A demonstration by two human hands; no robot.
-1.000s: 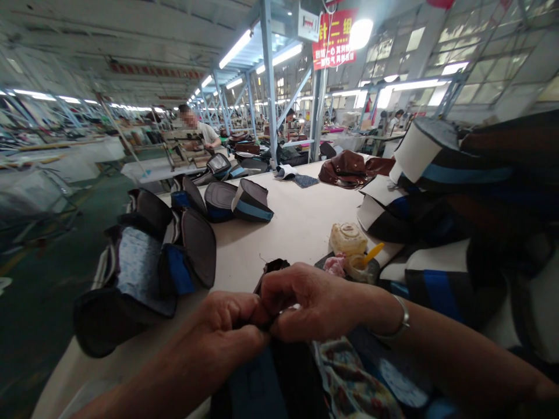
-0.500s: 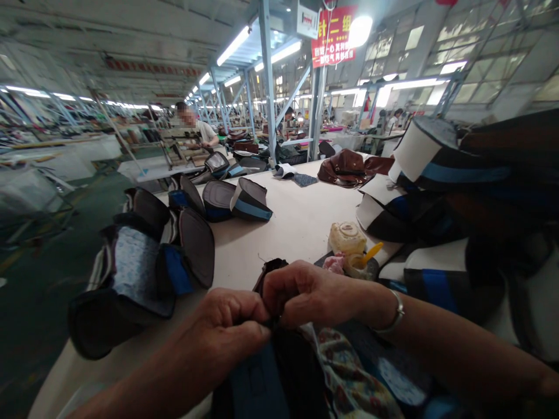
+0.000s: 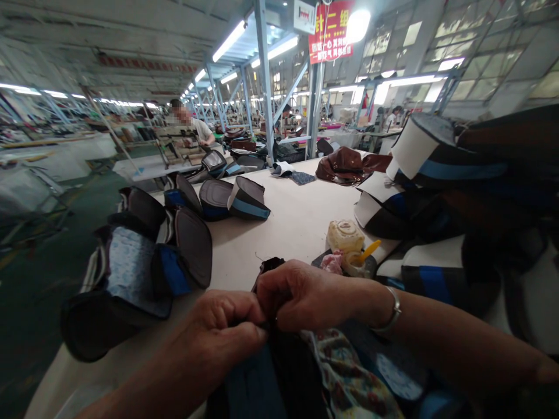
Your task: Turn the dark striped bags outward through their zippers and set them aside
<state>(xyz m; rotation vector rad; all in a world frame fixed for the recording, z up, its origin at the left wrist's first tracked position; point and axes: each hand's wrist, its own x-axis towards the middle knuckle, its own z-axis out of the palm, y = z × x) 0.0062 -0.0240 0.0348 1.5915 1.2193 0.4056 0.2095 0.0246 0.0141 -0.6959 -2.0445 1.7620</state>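
Both hands meet low in the middle of the view, over the near edge of a pale work table [image 3: 297,221]. My left hand [image 3: 218,329] and my right hand [image 3: 301,297] are each pinched shut on the top edge of a dark fabric piece with a blue panel [image 3: 262,384] that hangs toward me. A bit of the dark edge pokes up behind my right fingers. A metal bracelet [image 3: 392,311] circles my right wrist. Patterned cloth [image 3: 345,378] lies under my right forearm.
Sewn black-and-blue pieces [image 3: 144,262] are heaped at the left, with more [image 3: 236,201] further back. A tall stack of black, white and blue pieces [image 3: 441,198] fills the right. A small glue pot with a yellow stick [image 3: 360,262] and a brown bag [image 3: 345,166] are on the table. Another person [image 3: 192,125] works far off.
Both hands have stayed pinched together on the fabric edge; the fingers have shifted slightly. The view has tilted a little, so everything sits slightly higher.
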